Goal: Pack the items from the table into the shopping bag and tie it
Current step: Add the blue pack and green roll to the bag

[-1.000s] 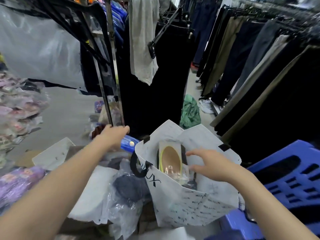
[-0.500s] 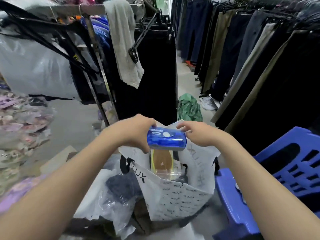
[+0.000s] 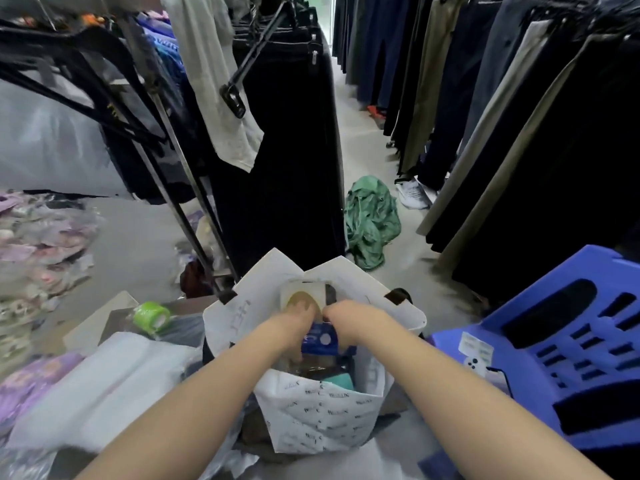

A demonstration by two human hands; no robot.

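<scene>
both of my hands are down in the mouth of the shopping bag, which stands open at 6 o'clock in my view. the left hand has its fingers curled round the left side of the blue packet. the right hand pinches its upper right edge, though the fingertips are blurred. i judge the two-handed hold is there to steer the packet upright into the narrow gap beside what is already packed. an insole pack stands against the far wall of the bag at 12 o'clock from the packet, and something teal lies at 6 o'clock from it. the bag's stiff flaps stand up by themselves, so no hand is needed to keep it open.

packing is not finished, as i read it. a green tape roll lies on the table at 10 o'clock from the bag, well apart from it, and a white parcel lies at 8 o'clock, just beside it. the bag is not tied.

a blue chair sits near the bag at 3 o'clock. the room is a clothes shop: dark trousers hang on rails from 11 to 2 o'clock. on the pale floor between them, a green cloth lies crumpled at 1 o'clock, with a white shoe just beyond it.
</scene>
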